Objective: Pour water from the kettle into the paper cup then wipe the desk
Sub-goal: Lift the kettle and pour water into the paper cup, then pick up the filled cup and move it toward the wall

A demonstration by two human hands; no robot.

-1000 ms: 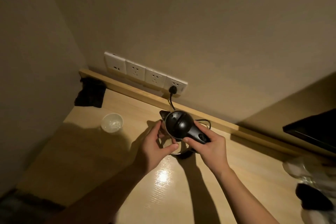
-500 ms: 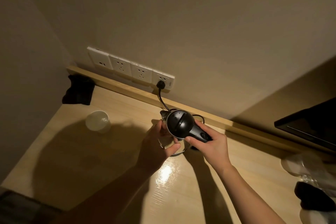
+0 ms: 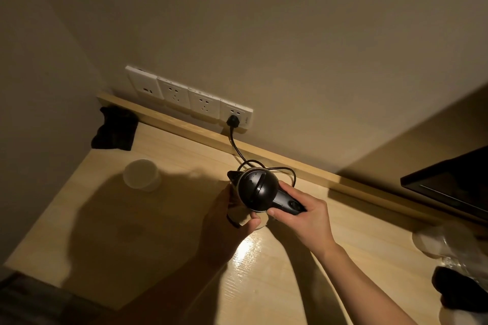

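At the back of the wooden desk [image 3: 163, 224], near the wall sockets [image 3: 188, 97], the black kettle [image 3: 257, 188] is gripped by its handle in the right hand [image 3: 303, 217], fingers closed round it; the kettle's lower body is hidden by lid and hands. Left hand [image 3: 224, 219], in deep shadow, cups the kettle's side, contact hard to confirm. Paper cup [image 3: 141, 174] stands well to the left, contents unreadable; dark cloth [image 3: 115, 129] lies in the far left corner, and items at right edge are cut off and blurred.

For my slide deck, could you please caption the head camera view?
Both hands hold a black kettle above a wooden desk, with a paper cup waiting to the left.
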